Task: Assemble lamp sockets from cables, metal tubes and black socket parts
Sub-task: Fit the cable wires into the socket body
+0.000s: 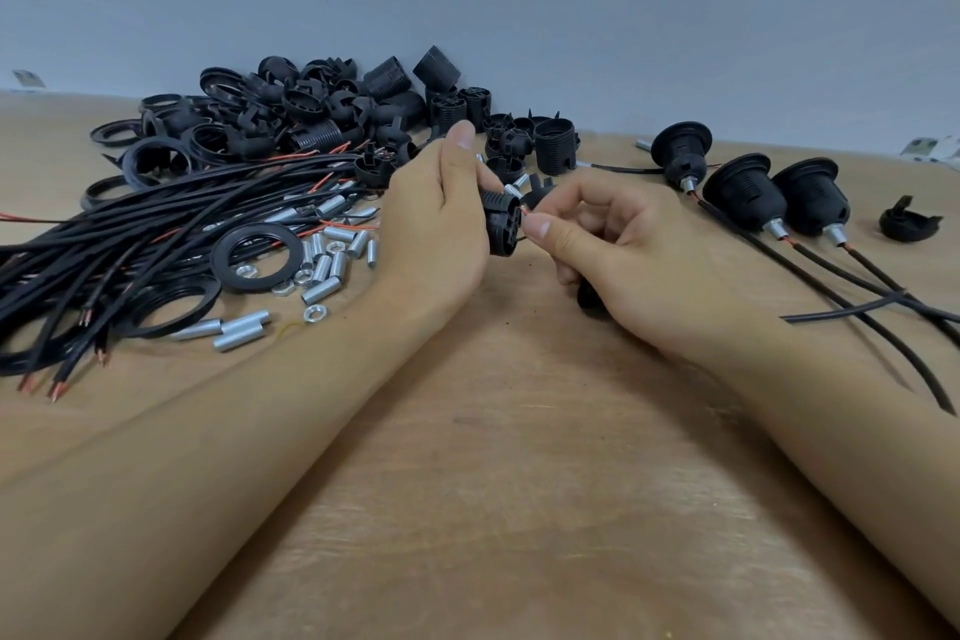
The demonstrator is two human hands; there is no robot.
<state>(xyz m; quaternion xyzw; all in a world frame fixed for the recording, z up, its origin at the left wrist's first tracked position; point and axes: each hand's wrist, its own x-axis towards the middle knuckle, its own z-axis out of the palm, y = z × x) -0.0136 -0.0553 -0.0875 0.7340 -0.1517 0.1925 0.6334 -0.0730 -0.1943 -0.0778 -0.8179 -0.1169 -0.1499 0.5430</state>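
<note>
My left hand (pixel 436 218) grips a black socket body (pixel 501 224) above the middle of the wooden table (pixel 493 483). My right hand (pixel 608 244) pinches a thin red wire end (pixel 525 212) right at the socket's face. A black cable piece shows under my right palm (pixel 589 301). A metal tube (pixel 519 182) and a black cap part (pixel 540 187) lie just behind the socket. Black cables with bare copper tips (pixel 130 244) lie in a bundle at the left. Loose metal tubes (pixel 332 265) and nuts lie scattered beside them.
A heap of black socket parts (pixel 322 109) sits at the back left, with black rings (pixel 257 257) nearer. Three assembled sockets with cables (pixel 748 192) stand at the right, and a lone black cap (pixel 906 224) lies at the far right. A grey wall rises behind the table.
</note>
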